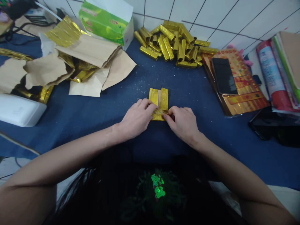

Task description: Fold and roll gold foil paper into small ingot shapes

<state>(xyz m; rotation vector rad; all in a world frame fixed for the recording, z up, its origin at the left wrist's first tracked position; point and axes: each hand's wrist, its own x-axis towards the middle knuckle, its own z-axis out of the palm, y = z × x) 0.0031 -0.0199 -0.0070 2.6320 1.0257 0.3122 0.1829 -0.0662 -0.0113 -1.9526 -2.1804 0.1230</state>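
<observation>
The piece of gold paper is in the middle of the frame, on the dark blue table. Its two side flaps are folded inward and leave a narrow brown strip between them, and a fold crosses its lower part. The left hand has its fingers bent and grips the lower left edge with the thumb and forefinger. The right hand pinches the lower right corner in the same way. I think they hold opposite sides so that the paper does not slide and the lower fold is pressed evenly.

At the upper middle, near the tiled wall, there is a loose pile of gold rolls; probably it is placed there to be away from the forearms. In the upper left, torn brown paper lies over and among some gold sheets, perhaps because it was their wrapping. Behind it stands a green tissue box. At the right, a dark phone rests on an orange and gold packet, which seems to serve as a convenient flat support for it.
</observation>
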